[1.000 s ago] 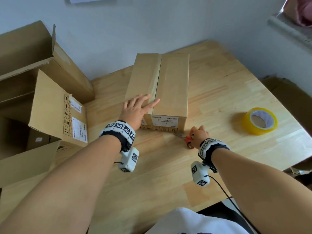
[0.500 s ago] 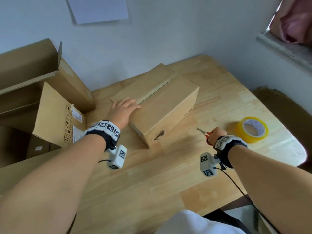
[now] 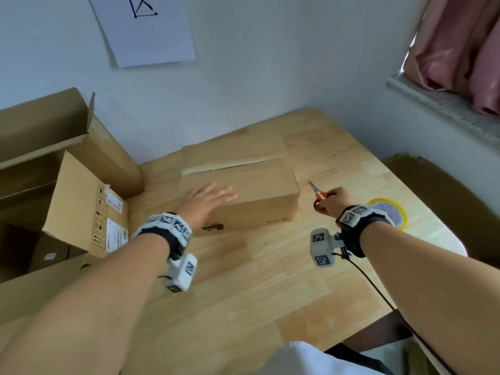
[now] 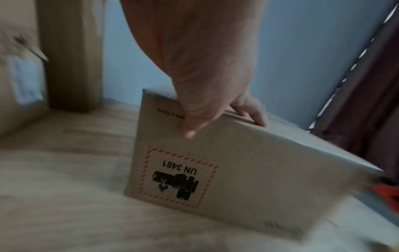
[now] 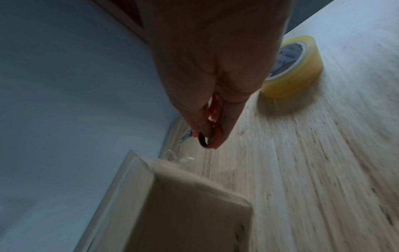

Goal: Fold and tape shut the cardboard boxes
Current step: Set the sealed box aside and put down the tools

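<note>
A closed cardboard box [image 3: 259, 182] lies crosswise on the wooden table [image 3: 243, 293], its taped seam running left to right. My left hand [image 3: 209, 197] lies flat on its near left top with straight fingers [image 4: 251, 112], the thumb against the front face by a UN 3481 label [image 4: 177, 177]. My right hand [image 3: 331, 203] is right of the box, above the table, and grips red-handled scissors [image 3: 319, 193] with the blades pointing away. The scissors' handles [image 5: 212, 129] show between the curled fingers. A yellow tape roll [image 3: 389, 213] lies just right of that hand, also seen as the tape roll [image 5: 293, 68].
Large open cardboard boxes [image 3: 62, 190] stand at the table's left edge against the wall. A white paper sheet [image 3: 146, 28] hangs on the wall. A flattened cardboard piece [image 3: 446, 207] leans beyond the table's right edge, below a window sill [image 3: 443, 104].
The box has been turned from lengthwise to crosswise under my left hand. My right hand has lifted away to the right with the scissors. The head view has tilted up.
</note>
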A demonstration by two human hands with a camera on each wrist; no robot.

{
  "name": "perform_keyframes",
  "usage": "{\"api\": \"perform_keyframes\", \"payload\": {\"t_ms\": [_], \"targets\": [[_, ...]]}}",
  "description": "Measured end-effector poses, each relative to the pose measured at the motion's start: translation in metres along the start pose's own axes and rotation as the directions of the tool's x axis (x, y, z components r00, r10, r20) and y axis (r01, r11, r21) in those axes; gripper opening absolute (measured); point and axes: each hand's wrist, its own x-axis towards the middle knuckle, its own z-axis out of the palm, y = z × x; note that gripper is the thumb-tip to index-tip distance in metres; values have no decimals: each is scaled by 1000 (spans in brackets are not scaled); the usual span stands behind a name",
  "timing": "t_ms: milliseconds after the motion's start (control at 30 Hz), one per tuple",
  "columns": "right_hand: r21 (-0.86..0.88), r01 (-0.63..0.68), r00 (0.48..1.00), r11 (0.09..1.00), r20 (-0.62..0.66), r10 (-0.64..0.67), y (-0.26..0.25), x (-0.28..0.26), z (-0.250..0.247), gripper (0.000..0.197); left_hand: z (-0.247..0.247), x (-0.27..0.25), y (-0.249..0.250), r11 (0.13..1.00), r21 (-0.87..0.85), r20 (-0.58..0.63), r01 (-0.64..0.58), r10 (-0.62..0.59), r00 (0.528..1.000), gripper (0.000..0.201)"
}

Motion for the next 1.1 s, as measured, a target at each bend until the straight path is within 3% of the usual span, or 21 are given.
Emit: {"api": "perform_keyframes", "payload": {"t_ms": [100,167,200,267,367,467,567,700,767,867,967,1033,1100], "targets": [[108,-32,998,994,57,26,-7,-9,1,26,-15,-12,-21,988,-13,-56,153,-153,987,86],[209,-52,996,977,85,34,-13,-14,5,11,-26,-5,-13,968,-72,-114,239,-246,963,69],[254,-71,994,965,93,48,-15,-15,6,13,-29,2,-1,965,-117,-138,235,-250,958,59],[302,-107,991,947,110,77,-18,-18,9,37,-30,18,32,962,-214,-144,172,-205,968,46],[403,-112,985,909,163,49,-17,-22,9,47,-24,39,80,945,-280,42,167,-161,986,71],[448,-117,978,886,209,23,-17,-26,7,44,-23,53,104,961,-118,199,250,-224,954,98],[452,-133,964,882,266,9,-20,-26,1,40,-28,59,108,968,-65,238,243,-222,946,102],[465,-115,958,878,284,-25,-23,-25,-2,39,-32,53,73,993,1,266,121,-117,957,101],[490,-72,959,869,273,-75,-26,-26,0,38,-33,43,47,998,14,248,61,-62,967,97],[452,6,943,892,295,-156,-35,-31,2,28,-30,30,17,994,-40,149,101,-94,984,97],[388,11,862,922,464,-206,-52,-40,3,17,-25,26,2,976,-102,92,193,-184,979,100],[394,22,811,919,531,-247,-66,-44,5,14,-27,27,-1,955,-222,38,198,-194,980,82],[461,44,799,886,517,-309,-80,-47,9,14,-35,31,7,898,-401,-103,181,-241,965,51]]}}
